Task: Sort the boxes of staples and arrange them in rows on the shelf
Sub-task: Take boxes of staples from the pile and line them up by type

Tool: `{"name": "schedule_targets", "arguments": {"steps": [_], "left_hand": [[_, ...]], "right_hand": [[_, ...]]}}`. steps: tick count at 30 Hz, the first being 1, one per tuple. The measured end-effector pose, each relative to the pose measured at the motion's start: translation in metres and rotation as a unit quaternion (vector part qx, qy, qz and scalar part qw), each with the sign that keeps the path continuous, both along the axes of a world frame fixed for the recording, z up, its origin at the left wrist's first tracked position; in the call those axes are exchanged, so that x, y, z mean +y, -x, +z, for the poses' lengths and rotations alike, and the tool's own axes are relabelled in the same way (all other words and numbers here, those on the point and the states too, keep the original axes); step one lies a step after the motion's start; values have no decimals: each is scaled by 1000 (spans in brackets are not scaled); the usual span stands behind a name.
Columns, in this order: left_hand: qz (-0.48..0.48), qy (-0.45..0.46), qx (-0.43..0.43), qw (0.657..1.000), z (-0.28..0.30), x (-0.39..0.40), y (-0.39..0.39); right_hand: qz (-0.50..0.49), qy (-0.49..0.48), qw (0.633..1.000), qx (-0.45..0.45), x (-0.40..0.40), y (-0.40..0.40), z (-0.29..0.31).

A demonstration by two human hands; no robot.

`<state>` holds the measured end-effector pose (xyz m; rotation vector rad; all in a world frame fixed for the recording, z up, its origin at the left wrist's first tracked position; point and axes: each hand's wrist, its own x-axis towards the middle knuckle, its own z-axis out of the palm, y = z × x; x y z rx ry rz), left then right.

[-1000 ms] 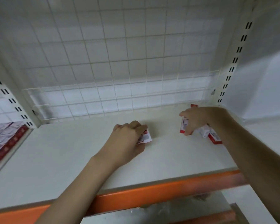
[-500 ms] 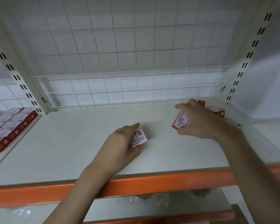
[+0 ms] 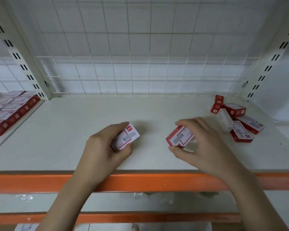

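Hands both loaded: left hand (image 3: 105,147) grips a small white-and-red cardboard staple box (image 3: 125,136), fingers curled round it, low over the front-middle of the white shelf board (image 3: 65,139); right hand (image 3: 202,145) pinches a second red-and-white staple box (image 3: 179,136) between thumb and fingers, tilted, apparently just clear of the board. Change vs half a second ago: right hand has pulled its box away from the loose pile and in toward centre, and both boxes now sit nearer the orange steel front beam (image 3: 140,182). Read: pick from the pile is done, next is squaring the two boxes and setting them down as the start of a row; none placed on this bay yet. Further back right, loose pile of red-and-white staple boxes (image 3: 237,120) in the corner, jumbled, one standing on end, some leaning on each other, so unsorted stock remains. Far left, neighbouring bay holds a tidy block of red-and-white boxes (image 3: 8,112) packed in rows, touching. White wire-grid back panel (image 3: 140,47) behind everything.
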<state>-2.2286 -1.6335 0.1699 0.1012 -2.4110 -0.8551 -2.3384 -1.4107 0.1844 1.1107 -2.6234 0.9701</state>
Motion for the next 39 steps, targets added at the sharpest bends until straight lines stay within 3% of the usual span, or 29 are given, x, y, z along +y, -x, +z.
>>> {"name": "schedule_targets", "arguments": {"steps": [8, 18, 31, 39], "left_hand": [[32, 43, 8, 999, 11, -17, -16], [47, -18, 16, 999, 17, -54, -37], [-9, -28, 22, 999, 28, -198, -97], [-42, -12, 27, 999, 27, -270, -133]], "right_hand": [[22, 9, 1000, -10, -34, -8, -7], [65, 31, 996, -43, -98, -37, -6], [13, -63, 997, -40, -225, -90, 3], [-5, -85, 990, -113, -282, -127, 16]]}}
